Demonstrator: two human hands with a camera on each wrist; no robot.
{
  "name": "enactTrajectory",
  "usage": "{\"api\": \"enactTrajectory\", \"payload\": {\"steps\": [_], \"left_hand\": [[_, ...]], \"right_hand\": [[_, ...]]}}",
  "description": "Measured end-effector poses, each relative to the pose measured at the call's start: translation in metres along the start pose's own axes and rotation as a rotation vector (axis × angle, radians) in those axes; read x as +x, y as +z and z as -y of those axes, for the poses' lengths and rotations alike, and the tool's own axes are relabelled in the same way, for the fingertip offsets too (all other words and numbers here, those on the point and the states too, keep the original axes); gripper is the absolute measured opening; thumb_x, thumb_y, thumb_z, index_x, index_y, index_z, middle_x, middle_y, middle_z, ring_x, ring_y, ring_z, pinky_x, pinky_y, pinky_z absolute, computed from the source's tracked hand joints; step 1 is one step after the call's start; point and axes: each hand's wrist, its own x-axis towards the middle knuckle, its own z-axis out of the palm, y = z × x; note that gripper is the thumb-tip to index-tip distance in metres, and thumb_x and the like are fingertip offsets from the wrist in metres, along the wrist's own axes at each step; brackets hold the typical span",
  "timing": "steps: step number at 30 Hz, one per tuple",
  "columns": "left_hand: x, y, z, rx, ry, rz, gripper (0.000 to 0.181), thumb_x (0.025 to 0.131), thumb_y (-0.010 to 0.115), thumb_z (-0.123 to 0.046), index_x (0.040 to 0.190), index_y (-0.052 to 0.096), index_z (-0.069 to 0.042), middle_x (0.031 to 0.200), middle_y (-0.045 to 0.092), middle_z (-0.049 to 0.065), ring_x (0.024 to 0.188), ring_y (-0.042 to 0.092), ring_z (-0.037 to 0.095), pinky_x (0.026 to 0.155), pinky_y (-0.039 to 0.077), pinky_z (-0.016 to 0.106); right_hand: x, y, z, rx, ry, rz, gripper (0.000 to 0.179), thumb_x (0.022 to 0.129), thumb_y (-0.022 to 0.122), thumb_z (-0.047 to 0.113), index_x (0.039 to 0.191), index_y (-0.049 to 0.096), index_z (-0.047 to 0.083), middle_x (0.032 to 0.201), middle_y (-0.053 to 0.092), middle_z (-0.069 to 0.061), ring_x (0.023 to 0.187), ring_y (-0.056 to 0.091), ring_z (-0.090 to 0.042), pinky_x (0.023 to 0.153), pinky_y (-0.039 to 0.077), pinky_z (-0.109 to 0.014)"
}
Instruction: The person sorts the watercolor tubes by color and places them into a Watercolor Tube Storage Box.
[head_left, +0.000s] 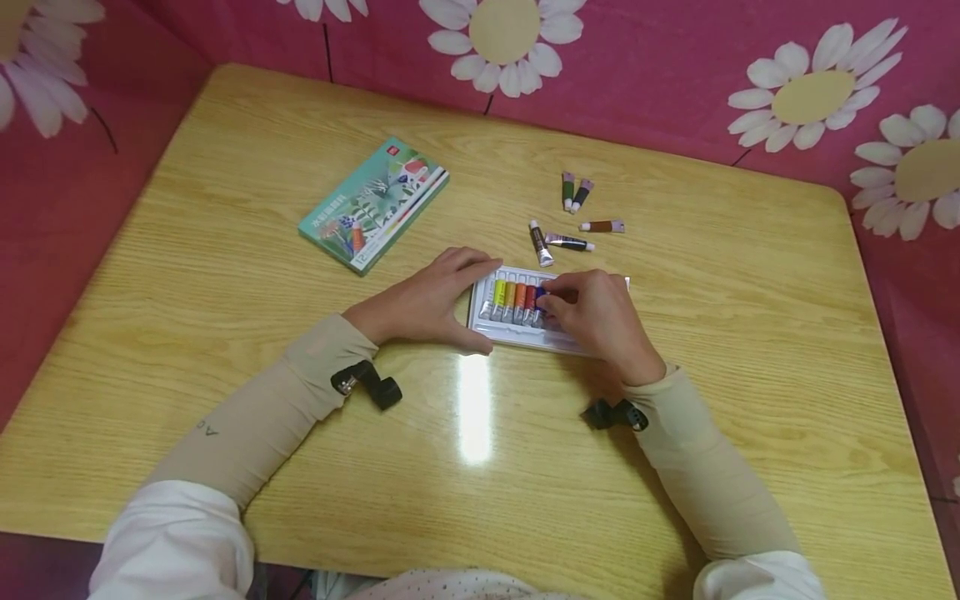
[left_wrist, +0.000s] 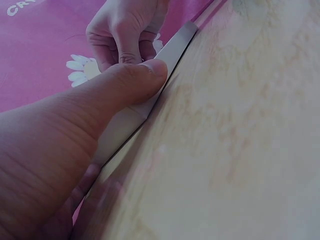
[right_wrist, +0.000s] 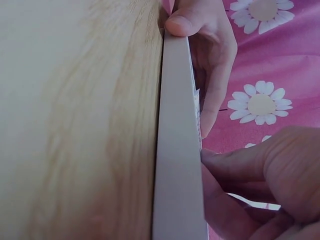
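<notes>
A white plastic tray [head_left: 525, 337] of paint tubes lies on the table. My left hand [head_left: 431, 304] grips its left end, with the thumb at the front edge and the fingers at the back. A row in the tray includes a yellow tube [head_left: 500, 293], an orange tube [head_left: 520, 300] and a red tube [head_left: 530, 302]. Beside the red one, my right hand [head_left: 600, 312] pinches a blue paint tube [head_left: 541, 294] between thumb and fingers. That hand hides the tray's right part. In the right wrist view, the tray's side wall [right_wrist: 179, 135] runs past both hands.
Behind the tray lie several loose tubes, among them a brown tube [head_left: 602, 226], a black tube [head_left: 570, 242] and a dark green tube [head_left: 567, 192]. A green paint box [head_left: 375, 204] rests at back left. Flowered pink cloth [head_left: 645, 75] borders the wooden table [head_left: 480, 517].
</notes>
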Motion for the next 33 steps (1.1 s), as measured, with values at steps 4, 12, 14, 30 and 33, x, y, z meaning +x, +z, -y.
{"api": "enactTrajectory", "payload": {"steps": [4,12,14,30,33], "left_hand": [[0.0,0.0,0.0,-0.001,-0.001,-0.002,0.118,0.073,0.083,-0.067,0.165,0.027,-0.02,0.166,0.031,0.004,0.154,0.028,0.021,0.129,0.03,0.044],[-0.001,-0.001,0.0,-0.003,-0.011,-0.003,0.119,0.073,0.083,-0.068,0.166,0.026,-0.02,0.166,0.03,0.003,0.154,0.027,0.021,0.129,0.03,0.044],[-0.001,-0.001,0.0,-0.001,-0.009,-0.004,0.119,0.073,0.083,-0.068,0.166,0.026,-0.02,0.166,0.031,0.003,0.154,0.028,0.02,0.129,0.03,0.044],[0.0,0.0,0.0,-0.002,-0.001,0.001,0.12,0.073,0.084,-0.068,0.166,0.026,-0.02,0.166,0.03,0.004,0.154,0.028,0.022,0.129,0.03,0.045],[0.0,0.0,0.0,0.0,-0.002,0.004,0.119,0.073,0.083,-0.068,0.166,0.025,-0.02,0.167,0.03,0.004,0.154,0.028,0.022,0.129,0.03,0.045]], "right_hand": [[0.0,0.0,-0.001,0.001,-0.015,0.003,0.026,0.097,0.073,0.018,0.118,0.078,0.003,0.117,0.078,-0.016,0.105,0.07,-0.028,0.089,0.055,-0.042],[0.002,-0.003,-0.002,0.019,-0.01,0.032,0.028,0.099,0.07,0.019,0.122,0.077,0.006,0.121,0.077,-0.014,0.108,0.069,-0.026,0.088,0.054,-0.038],[0.002,-0.004,-0.002,0.022,-0.002,0.044,0.028,0.1,0.069,0.022,0.122,0.077,0.007,0.12,0.078,-0.013,0.106,0.068,-0.024,0.086,0.052,-0.036],[0.023,-0.035,-0.013,0.085,0.02,-0.049,0.029,0.102,0.065,0.024,0.113,0.079,0.002,0.095,0.08,-0.017,0.079,0.078,-0.021,0.064,0.051,-0.019],[0.031,-0.039,-0.014,0.085,0.07,-0.057,0.03,0.102,0.064,0.025,0.115,0.078,0.002,0.105,0.079,-0.018,0.087,0.077,-0.022,0.068,0.052,-0.022]]}}
